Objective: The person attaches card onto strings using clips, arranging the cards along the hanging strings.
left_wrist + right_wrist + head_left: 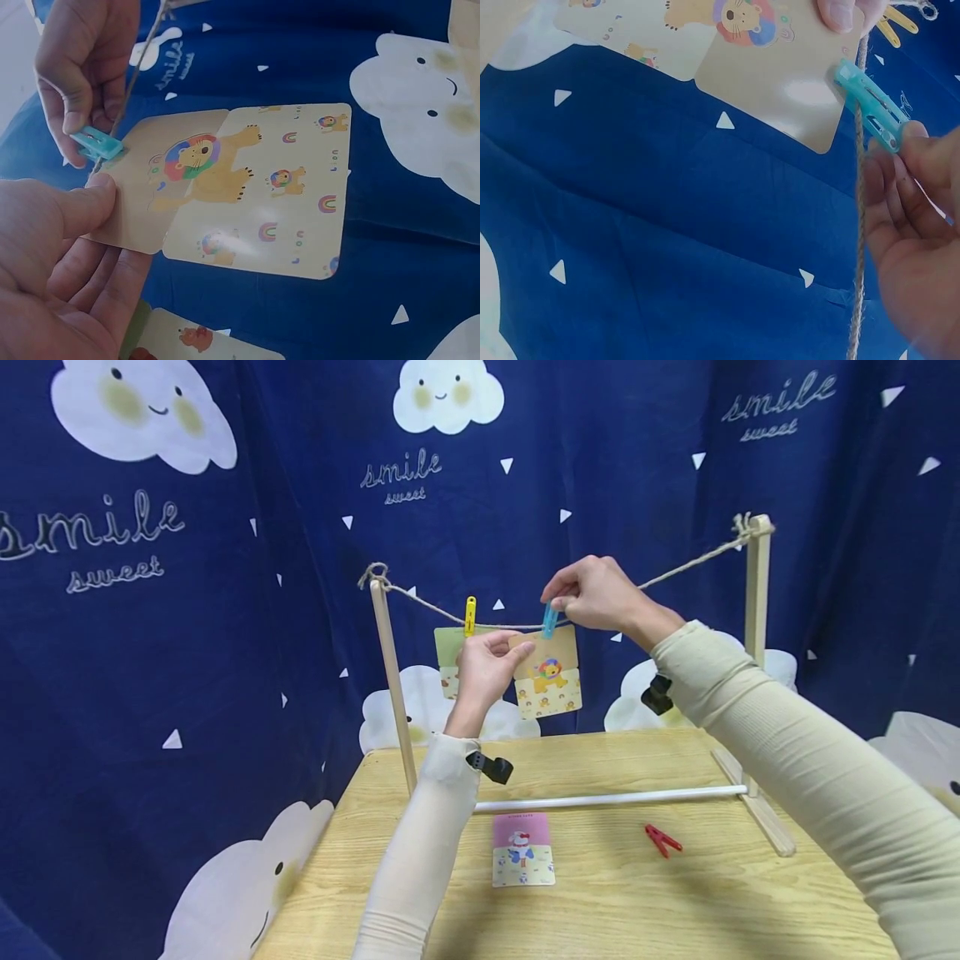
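With thumb and fingers, my left hand (486, 675) pinches a lion picture card (549, 681) by its upper left edge. My right hand (600, 595) holds the tail end of a light blue clothespin (551, 621) between thumb and fingers. That clothespin sits over the rope (690, 564) at the card's top edge; its jaws overlap the card in the right wrist view (870, 105). Left of it, a yellow clothespin (470, 617) holds a green-topped card (447, 646) on the same rope, partly hidden behind my left hand.
Two wooden posts (757, 585) carry the rope, and a white rod (615, 798) runs low between them. A pink-topped card (522, 852) and a red clothespin (663, 841) lie on the wooden table (600, 910). A dark blue curtain (300, 460) hangs behind.
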`<state>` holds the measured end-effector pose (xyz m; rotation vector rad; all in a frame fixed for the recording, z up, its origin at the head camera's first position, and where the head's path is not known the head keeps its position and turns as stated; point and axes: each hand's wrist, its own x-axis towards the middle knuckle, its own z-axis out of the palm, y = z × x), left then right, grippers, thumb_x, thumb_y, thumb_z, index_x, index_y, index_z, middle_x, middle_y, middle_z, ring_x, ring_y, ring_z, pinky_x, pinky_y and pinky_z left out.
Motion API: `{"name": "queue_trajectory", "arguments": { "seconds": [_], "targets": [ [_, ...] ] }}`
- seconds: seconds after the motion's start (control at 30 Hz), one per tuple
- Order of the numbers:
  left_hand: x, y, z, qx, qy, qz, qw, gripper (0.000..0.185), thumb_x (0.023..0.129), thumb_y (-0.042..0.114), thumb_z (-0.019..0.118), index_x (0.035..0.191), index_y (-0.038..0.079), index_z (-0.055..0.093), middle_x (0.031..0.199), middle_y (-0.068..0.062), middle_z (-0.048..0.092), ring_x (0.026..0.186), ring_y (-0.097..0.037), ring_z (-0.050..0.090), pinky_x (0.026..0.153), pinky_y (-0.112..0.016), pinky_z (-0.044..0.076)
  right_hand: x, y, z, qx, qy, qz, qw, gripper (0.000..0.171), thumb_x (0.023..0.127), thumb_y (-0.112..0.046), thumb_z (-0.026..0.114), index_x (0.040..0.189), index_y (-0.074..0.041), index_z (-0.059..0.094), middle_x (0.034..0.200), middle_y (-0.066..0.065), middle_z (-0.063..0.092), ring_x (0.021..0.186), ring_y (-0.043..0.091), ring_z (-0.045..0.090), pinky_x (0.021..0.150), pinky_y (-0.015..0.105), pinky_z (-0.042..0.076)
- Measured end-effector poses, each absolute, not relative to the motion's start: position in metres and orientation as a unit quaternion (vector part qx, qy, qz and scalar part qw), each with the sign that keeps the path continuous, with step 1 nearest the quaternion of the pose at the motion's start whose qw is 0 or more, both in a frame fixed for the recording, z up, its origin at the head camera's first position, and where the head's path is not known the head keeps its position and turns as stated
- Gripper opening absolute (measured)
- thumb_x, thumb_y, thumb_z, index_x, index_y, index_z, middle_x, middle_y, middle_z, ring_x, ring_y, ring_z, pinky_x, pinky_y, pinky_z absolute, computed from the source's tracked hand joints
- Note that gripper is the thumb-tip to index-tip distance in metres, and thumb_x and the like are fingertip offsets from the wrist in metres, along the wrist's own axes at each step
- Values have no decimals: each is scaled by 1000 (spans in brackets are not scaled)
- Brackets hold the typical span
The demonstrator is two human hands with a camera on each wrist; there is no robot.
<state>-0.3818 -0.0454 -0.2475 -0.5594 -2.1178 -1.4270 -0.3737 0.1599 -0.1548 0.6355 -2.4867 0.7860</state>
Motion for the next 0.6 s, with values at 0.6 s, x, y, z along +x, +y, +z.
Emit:
{"name": "queue_trajectory", "arguments": {
  "seconds": [0.6],
  "targets": [
    [-382, -45, -247, -205, -782, -526, 263, 21, 87, 32, 85, 101, 17, 82, 93, 0, 78, 90, -14, 74, 75, -32, 58, -373, 164, -155, 231, -907, 287, 205, 29, 99, -21, 63, 123, -10, 76, 117, 10, 75, 104, 26, 67, 92, 47, 56]
  ]
}}
